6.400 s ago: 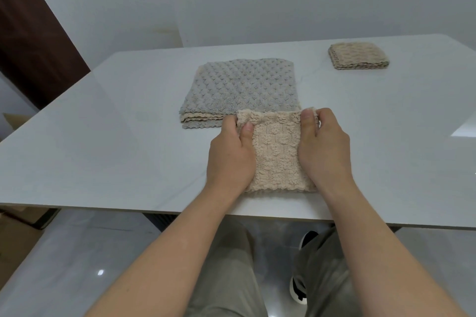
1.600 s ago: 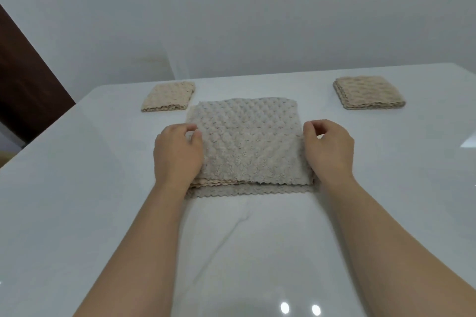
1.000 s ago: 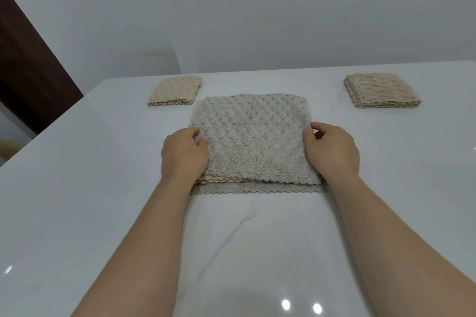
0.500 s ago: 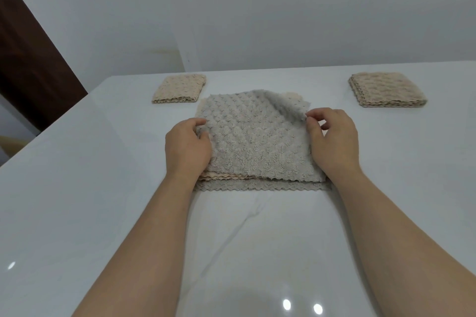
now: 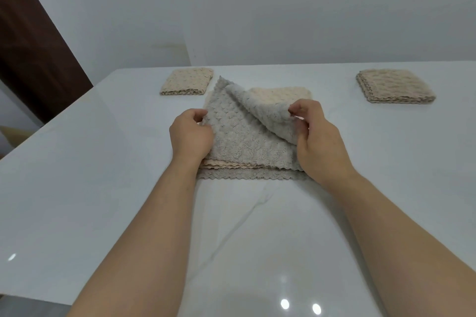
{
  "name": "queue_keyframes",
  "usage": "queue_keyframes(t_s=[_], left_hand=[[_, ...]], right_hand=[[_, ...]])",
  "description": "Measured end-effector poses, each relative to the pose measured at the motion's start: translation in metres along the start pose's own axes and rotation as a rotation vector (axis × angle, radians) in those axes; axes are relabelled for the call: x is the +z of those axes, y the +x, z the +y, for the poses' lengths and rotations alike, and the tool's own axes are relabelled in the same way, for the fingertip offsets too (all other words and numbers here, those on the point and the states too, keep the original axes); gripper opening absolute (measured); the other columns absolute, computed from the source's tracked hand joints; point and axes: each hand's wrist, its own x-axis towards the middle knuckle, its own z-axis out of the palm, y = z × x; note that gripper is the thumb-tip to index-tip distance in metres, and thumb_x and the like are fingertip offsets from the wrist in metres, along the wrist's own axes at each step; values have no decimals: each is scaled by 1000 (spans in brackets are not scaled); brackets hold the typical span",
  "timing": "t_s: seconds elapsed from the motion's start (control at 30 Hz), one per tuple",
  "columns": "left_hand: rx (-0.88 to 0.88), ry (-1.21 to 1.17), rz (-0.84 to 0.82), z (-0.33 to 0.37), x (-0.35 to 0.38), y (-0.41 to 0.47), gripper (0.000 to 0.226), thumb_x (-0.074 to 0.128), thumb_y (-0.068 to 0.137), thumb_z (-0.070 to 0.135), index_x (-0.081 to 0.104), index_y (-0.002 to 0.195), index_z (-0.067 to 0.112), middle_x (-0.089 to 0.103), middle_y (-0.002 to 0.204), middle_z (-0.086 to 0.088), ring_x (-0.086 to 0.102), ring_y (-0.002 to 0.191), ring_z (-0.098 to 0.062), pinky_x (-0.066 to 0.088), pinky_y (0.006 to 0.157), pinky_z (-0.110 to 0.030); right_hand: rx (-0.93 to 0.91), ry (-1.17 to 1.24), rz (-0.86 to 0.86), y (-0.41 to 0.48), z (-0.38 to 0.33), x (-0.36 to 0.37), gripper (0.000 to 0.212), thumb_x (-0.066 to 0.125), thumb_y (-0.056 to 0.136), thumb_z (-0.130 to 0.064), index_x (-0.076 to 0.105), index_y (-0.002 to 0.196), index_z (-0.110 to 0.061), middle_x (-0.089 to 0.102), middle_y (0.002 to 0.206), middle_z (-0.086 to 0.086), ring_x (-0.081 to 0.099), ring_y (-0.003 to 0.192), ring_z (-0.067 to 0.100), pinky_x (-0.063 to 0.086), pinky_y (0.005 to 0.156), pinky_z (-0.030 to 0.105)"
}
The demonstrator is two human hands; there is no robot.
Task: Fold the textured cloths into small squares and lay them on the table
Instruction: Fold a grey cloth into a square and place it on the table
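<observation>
The left hand (image 5: 190,134) has its fingers curled and pinches the left edge of the grey cloth (image 5: 239,136), with the heel of the hand resting on the near left corner of the pile. The right hand (image 5: 319,141) pinches the far right corner of the same grey cloth between thumb and forefinger and holds it raised off the pile, turned back toward the centre so that its smoother underside shows. The grey cloth is the top layer of a pile at the middle of the white table (image 5: 103,162). Directly under it lies a beige cloth (image 5: 280,95), uncovered at the far right. A left folded square (image 5: 186,81) lies near the pile's far left corner. A right folded square (image 5: 394,86) lies well apart to the right. One second ago the grey cloth lay flat; half a second ago its corner was barely lifted. It is now peeled back further, and more beige is exposed.
</observation>
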Motion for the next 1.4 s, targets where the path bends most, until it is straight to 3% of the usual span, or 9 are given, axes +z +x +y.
queue_keyframes(t_s=[0.1, 0.2, 0.3, 0.43, 0.63, 0.8, 1.07, 1.2, 1.4], left_hand=[[18, -36, -11, 3, -1, -1, 31, 62, 90, 8, 74, 115, 22, 69, 107, 12, 65, 101, -10, 37, 70, -5], [16, -86, -9, 8, -3, -4, 40, 56, 87, 1, 74, 112, 27, 72, 112, 10, 66, 106, -10, 45, 83, -15], [-5, -156, -30, 11, -5, -6, 57, 43, 82, -6, 72, 118, 28, 70, 120, 8, 67, 104, -13, 54, 80, -27], [5, -247, -65, 14, -9, -8, 64, 36, 81, -11, 74, 117, 26, 71, 113, 5, 68, 92, -11, 54, 69, -29], [-29, -356, -37, 30, -13, -16, 35, 47, 92, 3, 72, 104, 22, 67, 90, 5, 53, 50, 3, 39, 48, -16], [-40, -177, -100, 27, -11, -15, 33, 64, 91, 53, 61, 107, 24, 64, 94, 11, 61, 84, -7, 46, 73, -30], [119, 274, -243, 20, -8, -17, 30, 61, 98, 40, 60, 125, 26, 63, 111, 2, 62, 99, -22, 42, 78, -30], [144, 244, -264, 20, -8, -20, 43, 54, 102, 30, 53, 145, 25, 63, 137, -3, 59, 122, -26, 44, 97, -31], [164, 28, -163, 25, -12, -20, 48, 48, 96, 5, 65, 128, 37, 61, 101, 19, 52, 50, -5, 41, 51, -22]], right_hand=[[-15, -49, -16, -1, 3, -3, 59, 40, 97, 6, 41, 134, -40, 60, 125, -14, 62, 103, 19, 45, 85, 30], [-76, -136, -35, 1, 11, -2, 80, 38, 80, 16, 52, 145, -28, 60, 140, -3, 55, 127, 19, 45, 107, 37], [-103, -179, -6, 1, 15, -1, 69, 41, 83, 12, 61, 140, -21, 62, 142, 0, 53, 135, 22, 43, 113, 43], [-55, -142, 119, -3, 6, -5, 41, 51, 95, -3, 71, 127, -20, 70, 129, -4, 60, 123, 13, 43, 107, 26], [-26, -105, 238, -1, 3, -8, 14, 66, 97, -36, 70, 94, -22, 69, 87, -9, 64, 84, 13, 53, 80, 34], [27, -103, 202, 1, 5, -8, 16, 71, 92, -33, 57, 92, -24, 60, 83, -7, 56, 78, 19, 49, 74, 36], [106, -109, 71, 2, 10, -5, 26, 50, 100, -15, 60, 117, -31, 65, 95, -12, 59, 77, 11, 49, 76, 31], [45, -187, 17, 1, 10, -3, 46, 44, 93, -3, 66, 129, -21, 67, 128, -4, 59, 119, 19, 45, 103, 31], [-2, -217, 162, 3, 9, -8, 42, 47, 90, -2, 71, 122, -14, 70, 121, 0, 62, 115, 19, 42, 101, 24]])
